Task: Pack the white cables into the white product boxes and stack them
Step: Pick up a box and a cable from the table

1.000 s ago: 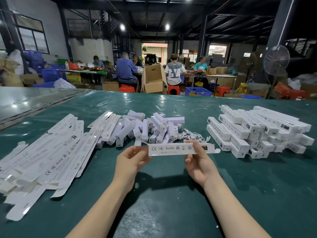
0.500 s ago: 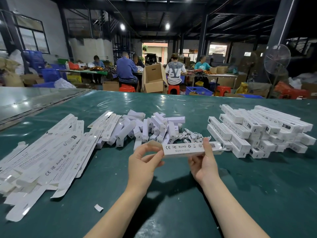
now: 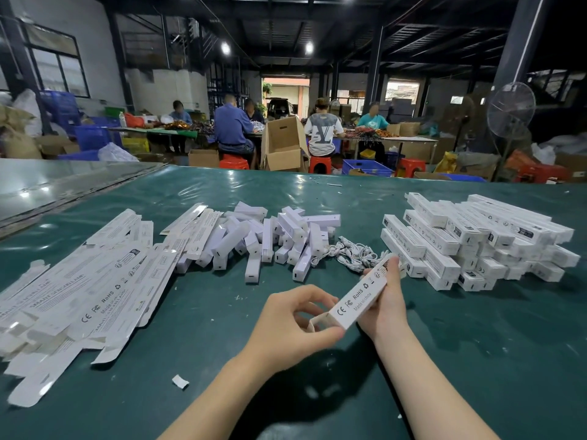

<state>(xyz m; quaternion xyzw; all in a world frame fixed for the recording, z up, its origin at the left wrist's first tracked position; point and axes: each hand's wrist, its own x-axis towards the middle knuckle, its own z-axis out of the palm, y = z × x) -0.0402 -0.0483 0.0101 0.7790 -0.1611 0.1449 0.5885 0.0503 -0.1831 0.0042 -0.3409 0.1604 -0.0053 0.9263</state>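
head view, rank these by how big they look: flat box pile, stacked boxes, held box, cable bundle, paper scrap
1. flat box pile
2. stacked boxes
3. held box and cable bundle, about alike; the box is nearer the camera, so unranked
4. paper scrap

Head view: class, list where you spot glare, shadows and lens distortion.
Head view: ceiling lamps glare off the shiny green table cover near its far edge; head view: soft shadows lie on it beside the left hand and right hand; head view: the wide-angle lens tilts the right pillar.
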